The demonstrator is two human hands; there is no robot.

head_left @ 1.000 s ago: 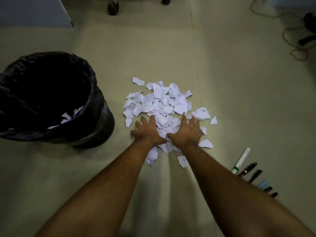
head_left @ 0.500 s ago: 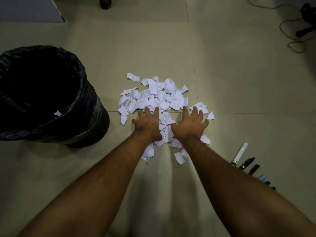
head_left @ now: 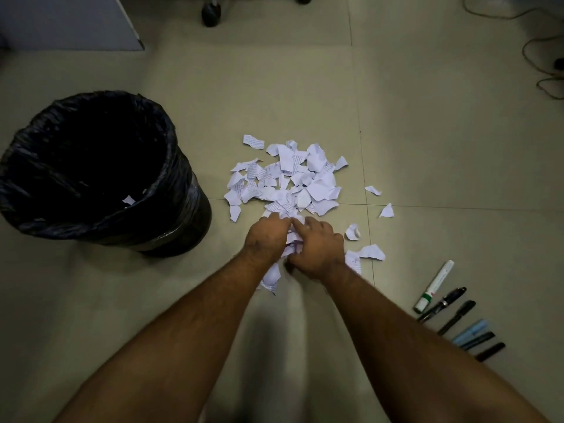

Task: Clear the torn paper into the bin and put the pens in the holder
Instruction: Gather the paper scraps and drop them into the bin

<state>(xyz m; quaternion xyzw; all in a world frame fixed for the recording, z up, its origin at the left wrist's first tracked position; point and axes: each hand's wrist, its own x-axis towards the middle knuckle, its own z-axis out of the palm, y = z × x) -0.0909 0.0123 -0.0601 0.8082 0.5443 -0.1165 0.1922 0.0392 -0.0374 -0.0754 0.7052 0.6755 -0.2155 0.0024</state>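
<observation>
A heap of torn white paper scraps (head_left: 288, 181) lies on the tiled floor, right of the bin (head_left: 183, 209), which is lined with a black bag and holds a few scraps. My left hand (head_left: 267, 236) and my right hand (head_left: 317, 247) are pressed together at the near edge of the heap, fingers curled around a bunch of scraps between them. A few loose scraps (head_left: 370, 251) lie to the right of my hands. Several pens and a white marker (head_left: 433, 285) lie in a row at the lower right. No holder is in view.
A chair castor (head_left: 210, 13) stands at the top centre. Cables (head_left: 543, 65) trail across the floor at the upper right. A grey panel (head_left: 67, 22) fills the upper left corner.
My hands were flat and apart on the paper. They have drawn back toward me and closed together, gathering scraps between them. A few pieces stay scattered to the right.
</observation>
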